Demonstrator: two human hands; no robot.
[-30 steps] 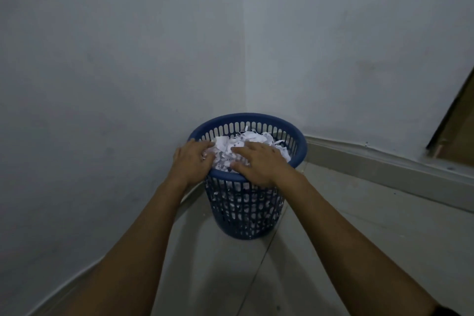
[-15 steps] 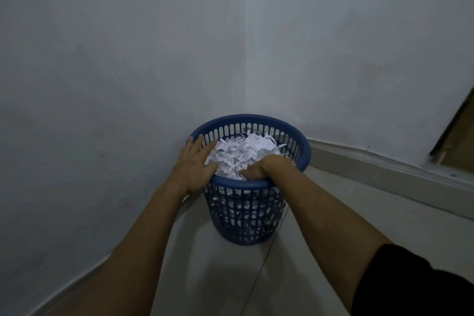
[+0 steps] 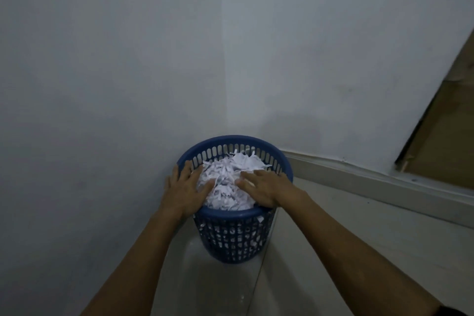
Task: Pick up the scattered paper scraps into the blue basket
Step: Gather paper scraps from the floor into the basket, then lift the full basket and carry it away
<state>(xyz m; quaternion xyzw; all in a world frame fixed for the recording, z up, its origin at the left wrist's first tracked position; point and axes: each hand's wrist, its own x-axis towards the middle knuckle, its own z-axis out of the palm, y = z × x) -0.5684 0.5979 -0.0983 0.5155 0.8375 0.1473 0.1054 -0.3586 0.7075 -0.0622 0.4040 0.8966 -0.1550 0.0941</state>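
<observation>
I see my left hand and right hand spread flat, fingers straight, pressing the crinkled white paper scraps heaped inside the round, slotted blue plastic basket on glossy floor tiles.

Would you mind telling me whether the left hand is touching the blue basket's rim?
Touching. The head view shows the left hand lying across the near-left rim of the blue basket, fingers spread over the edge and reaching the paper scraps.
</observation>
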